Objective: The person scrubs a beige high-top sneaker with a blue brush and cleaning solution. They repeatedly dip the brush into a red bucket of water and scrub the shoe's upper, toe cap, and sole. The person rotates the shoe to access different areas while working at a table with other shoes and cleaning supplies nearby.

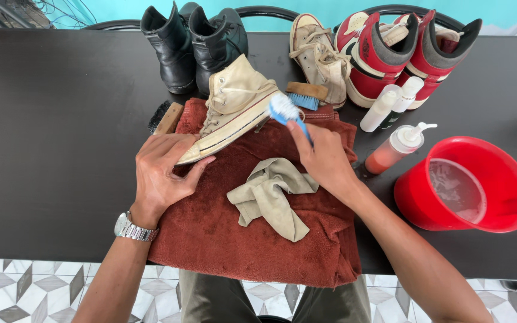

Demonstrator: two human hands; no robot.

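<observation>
1. Both forearms are bare, with no sleeves in view.
2. The left hand (161, 173) has a silver metal-link wristwatch (131, 229) at the wrist.
3. The right hand (324, 158) wears nothing.
4. Olive-grey trousers (222, 299) cover the legs.

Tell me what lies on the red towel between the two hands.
In the head view, a crumpled beige cloth lies on the rust-red towel between the left hand and the right hand.
</observation>
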